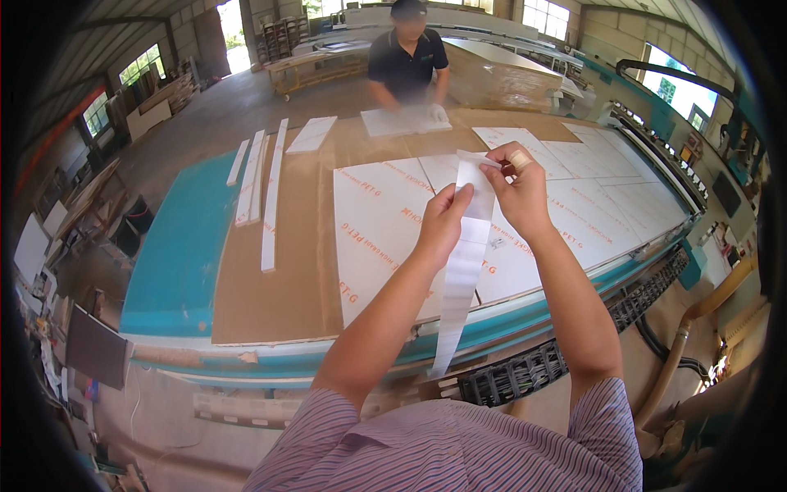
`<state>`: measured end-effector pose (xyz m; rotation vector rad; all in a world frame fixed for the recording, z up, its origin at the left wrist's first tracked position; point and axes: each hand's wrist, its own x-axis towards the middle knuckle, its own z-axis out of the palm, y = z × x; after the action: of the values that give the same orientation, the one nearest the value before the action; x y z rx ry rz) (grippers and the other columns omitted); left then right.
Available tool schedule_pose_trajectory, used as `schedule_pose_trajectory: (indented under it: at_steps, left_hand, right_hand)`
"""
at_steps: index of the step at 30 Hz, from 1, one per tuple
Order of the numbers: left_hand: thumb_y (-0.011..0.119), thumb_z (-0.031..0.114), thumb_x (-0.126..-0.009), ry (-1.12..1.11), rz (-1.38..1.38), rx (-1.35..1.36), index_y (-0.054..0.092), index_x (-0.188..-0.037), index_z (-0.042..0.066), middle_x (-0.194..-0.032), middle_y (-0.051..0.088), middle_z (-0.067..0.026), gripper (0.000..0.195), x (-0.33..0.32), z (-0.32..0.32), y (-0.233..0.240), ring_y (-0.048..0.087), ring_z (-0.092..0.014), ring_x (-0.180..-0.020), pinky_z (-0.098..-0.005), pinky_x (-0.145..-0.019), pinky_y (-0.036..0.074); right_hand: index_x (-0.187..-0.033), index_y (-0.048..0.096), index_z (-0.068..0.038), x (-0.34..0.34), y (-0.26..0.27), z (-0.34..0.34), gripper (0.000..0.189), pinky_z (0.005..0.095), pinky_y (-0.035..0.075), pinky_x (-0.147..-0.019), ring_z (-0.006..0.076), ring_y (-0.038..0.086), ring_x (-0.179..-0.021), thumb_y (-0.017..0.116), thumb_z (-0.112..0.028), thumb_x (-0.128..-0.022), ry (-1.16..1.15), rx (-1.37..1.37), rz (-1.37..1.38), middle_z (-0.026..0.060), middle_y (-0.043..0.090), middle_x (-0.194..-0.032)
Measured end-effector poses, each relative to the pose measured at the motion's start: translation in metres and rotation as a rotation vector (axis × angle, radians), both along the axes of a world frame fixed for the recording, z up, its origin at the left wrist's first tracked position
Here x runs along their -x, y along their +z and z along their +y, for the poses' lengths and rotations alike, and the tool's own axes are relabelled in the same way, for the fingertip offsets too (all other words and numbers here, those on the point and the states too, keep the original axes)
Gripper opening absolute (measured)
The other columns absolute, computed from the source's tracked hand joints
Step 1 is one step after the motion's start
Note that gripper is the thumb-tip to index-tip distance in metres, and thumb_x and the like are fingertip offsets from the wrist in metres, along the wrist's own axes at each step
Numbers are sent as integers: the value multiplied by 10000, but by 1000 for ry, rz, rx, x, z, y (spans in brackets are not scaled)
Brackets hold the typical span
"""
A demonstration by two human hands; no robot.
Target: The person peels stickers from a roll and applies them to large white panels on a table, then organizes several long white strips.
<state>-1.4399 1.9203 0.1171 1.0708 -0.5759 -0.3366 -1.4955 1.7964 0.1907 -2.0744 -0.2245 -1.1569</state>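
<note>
A long strip of white labels [466, 270] hangs down from my hands, past the near edge of the machine bed. My left hand [447, 212] pinches it near the top, thumb on its face. At the upper end, my right hand [518, 178] grips a label's edge between thumb and fingers; a plaster wraps one finger. Whether that label is partly peeled I cannot tell. Below the hands lie white panels [381, 227] with orange printed film, cut apart by thin seams. A small pale label [497, 243] lies on one panel.
Narrow white strips [272, 197] and a small panel [312, 134] lie on the brown board [276, 307]. Across the table a co-worker [409, 67] handles a white panel [399, 128]. A machine gantry [661, 163] stands right; a cable chain [516, 375] runs along the near side.
</note>
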Motion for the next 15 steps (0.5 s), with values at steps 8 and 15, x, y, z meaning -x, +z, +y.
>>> schedule_pose_trajectory:
  at_steps: [8, 15]
  left_hand:
    - [562, 230, -974, 171, -30, 1, 642, -1030, 7, -868, 619, -19, 243, -30, -3, -21, 539, -101, -778, -249, -706, 437]
    - [566, 37, -907, 230, -111, 31, 598, -1124, 29, -1039, 676, -82, 219, -69, 3, -49, 656, -154, -929, -290, -793, 538]
  right_hand:
    - [-855, 682, -49, -14, -24, 1, 217, 348, 501, -730, 258, 581, -892, 679, 127, -728, -44, 223, -103, 84, 588, -949]
    - [-853, 696, -105, -25, -79, 20, 328, 365, 501, -721, 278, 552, -917, 654, 162, -668, -7, 262, -77, 76, 548, -989]
